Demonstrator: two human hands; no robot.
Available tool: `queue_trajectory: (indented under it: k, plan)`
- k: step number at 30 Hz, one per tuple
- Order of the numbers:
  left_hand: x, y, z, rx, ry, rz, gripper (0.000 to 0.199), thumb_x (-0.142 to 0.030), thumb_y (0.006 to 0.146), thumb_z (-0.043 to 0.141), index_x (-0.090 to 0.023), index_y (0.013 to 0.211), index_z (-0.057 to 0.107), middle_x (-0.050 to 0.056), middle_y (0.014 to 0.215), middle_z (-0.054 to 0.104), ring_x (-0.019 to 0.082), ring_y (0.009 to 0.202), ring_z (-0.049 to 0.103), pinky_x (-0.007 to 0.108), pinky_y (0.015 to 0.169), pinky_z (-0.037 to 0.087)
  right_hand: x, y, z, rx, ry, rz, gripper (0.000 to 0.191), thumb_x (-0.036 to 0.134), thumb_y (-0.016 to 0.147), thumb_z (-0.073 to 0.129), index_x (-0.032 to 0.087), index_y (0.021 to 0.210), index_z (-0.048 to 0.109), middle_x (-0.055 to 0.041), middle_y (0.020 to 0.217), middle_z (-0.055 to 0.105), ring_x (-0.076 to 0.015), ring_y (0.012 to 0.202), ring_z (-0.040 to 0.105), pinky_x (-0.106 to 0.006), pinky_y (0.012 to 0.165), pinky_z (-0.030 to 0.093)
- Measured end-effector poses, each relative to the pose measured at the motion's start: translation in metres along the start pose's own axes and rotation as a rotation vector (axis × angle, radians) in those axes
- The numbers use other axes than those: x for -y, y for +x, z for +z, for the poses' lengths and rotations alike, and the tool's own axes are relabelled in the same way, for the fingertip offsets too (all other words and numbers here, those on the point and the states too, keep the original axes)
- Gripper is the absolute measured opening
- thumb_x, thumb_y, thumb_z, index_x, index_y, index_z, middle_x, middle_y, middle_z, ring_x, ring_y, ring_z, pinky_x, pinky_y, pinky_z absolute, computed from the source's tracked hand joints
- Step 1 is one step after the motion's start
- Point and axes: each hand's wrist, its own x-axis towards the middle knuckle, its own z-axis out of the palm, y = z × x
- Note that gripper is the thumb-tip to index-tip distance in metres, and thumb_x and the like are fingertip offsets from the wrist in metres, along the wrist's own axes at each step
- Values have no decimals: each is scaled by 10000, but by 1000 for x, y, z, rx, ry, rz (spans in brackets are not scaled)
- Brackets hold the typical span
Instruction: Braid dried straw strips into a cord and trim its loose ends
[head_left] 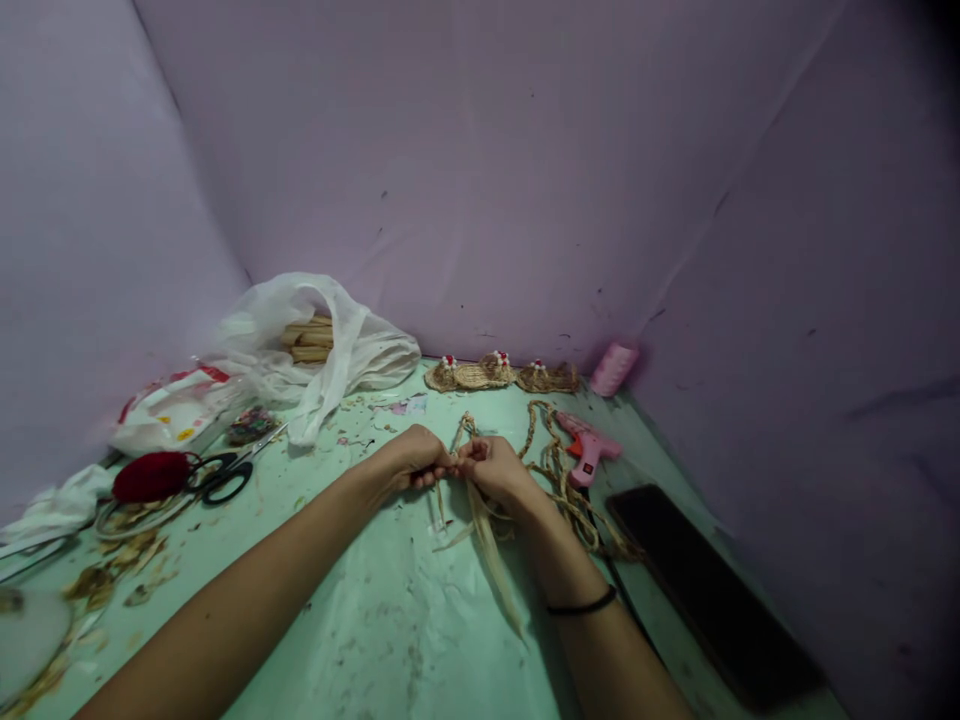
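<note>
My left hand (421,458) and my right hand (491,468) meet over the middle of the green table, fingers pinched together on pale dried fibre strips (489,555). Loose ends of the strips hang below the hands toward me. A short braided loop (466,425) of the same fibre pokes out just beyond the fingertips. Right of my right hand, a long braided fibre cord (559,470) lies in loose coils. The exact spot where the fingers grip is partly hidden by the hands.
A pink glue gun (592,450) lies at the right, near a dark flat slab (712,590). Small woven slippers (484,374) and a pink thread spool (613,369) line the back wall. Black-handled scissors (225,478), a red yarn ball (152,477) and a white plastic bag (352,350) are left.
</note>
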Motion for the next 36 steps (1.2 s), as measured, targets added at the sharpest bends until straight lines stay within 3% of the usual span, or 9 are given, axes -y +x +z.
queue_trajectory:
  k: [7, 14, 17, 23, 27, 29, 31, 33, 36]
  plan:
    - [2, -2, 12, -100, -19, 110, 117, -106, 510, 516, -124, 403, 469, -54, 285, 333, 41, 269, 238, 200, 308, 120, 0, 0, -2, -76, -388, -101, 47, 114, 564, 569, 157, 577, 581, -19, 563, 603, -119, 550, 498, -204, 491, 303]
    - [6, 3, 22, -188, -41, 133, 164, -68, 484, 511, -133, 373, 410, -64, 266, 302, 34, 294, 238, 188, 319, 125, 24, -22, -3, -189, -671, -46, 72, 175, 572, 586, 131, 570, 643, -112, 577, 627, -189, 575, 538, -264, 502, 282]
    - [6, 4, 21, -176, -66, 107, 176, -87, 498, 507, -145, 382, 387, -67, 266, 291, 32, 280, 216, 189, 312, 114, 31, -32, 2, -194, -760, -21, 117, 202, 594, 568, 132, 583, 661, -127, 584, 639, -197, 556, 554, -267, 477, 267]
    - [10, 4, 7, -40, -122, 103, 137, -95, 489, 477, -147, 405, 383, -54, 317, 336, 27, 283, 238, 179, 313, 110, 36, -43, 26, -234, -871, -132, 147, 162, 628, 550, 126, 674, 686, -164, 704, 672, -215, 617, 582, -271, 504, 287]
    - [9, 2, -9, 51, -126, 141, 86, -109, 477, 521, -127, 427, 453, -68, 313, 309, 15, 290, 212, 173, 321, 87, 38, -40, 14, -155, -742, -139, 127, 233, 648, 565, 160, 615, 663, -77, 574, 636, -157, 549, 532, -246, 492, 289]
    - [7, 2, -15, 89, -117, 128, 50, -142, 483, 544, -114, 460, 509, -67, 323, 319, 12, 299, 199, 172, 327, 73, 38, -34, 4, -241, -564, -95, 149, 266, 665, 554, 157, 594, 627, -47, 542, 597, -137, 534, 502, -233, 486, 300]
    - [7, 3, -19, 126, -105, 104, 66, -176, 489, 554, -111, 489, 543, -70, 336, 315, 13, 306, 185, 172, 329, 72, 37, -27, -3, -328, -245, -15, 111, 224, 679, 532, 147, 626, 592, -36, 572, 582, -121, 550, 498, -211, 496, 337]
    - [7, 5, -21, 156, -86, 90, 78, -194, 495, 547, -116, 500, 546, -72, 344, 307, 15, 309, 175, 173, 328, 79, 35, -22, -1, -288, 34, 88, 89, 182, 694, 497, 137, 654, 563, -37, 588, 574, -109, 540, 508, -196, 499, 381]
    - [9, 7, -21, 170, -39, 103, 93, -214, 519, 534, -132, 484, 506, -68, 353, 316, 21, 308, 173, 177, 327, 101, 31, -17, 11, -159, 136, 171, 113, 136, 681, 466, 134, 593, 536, -23, 503, 533, -94, 454, 490, -190, 455, 398]
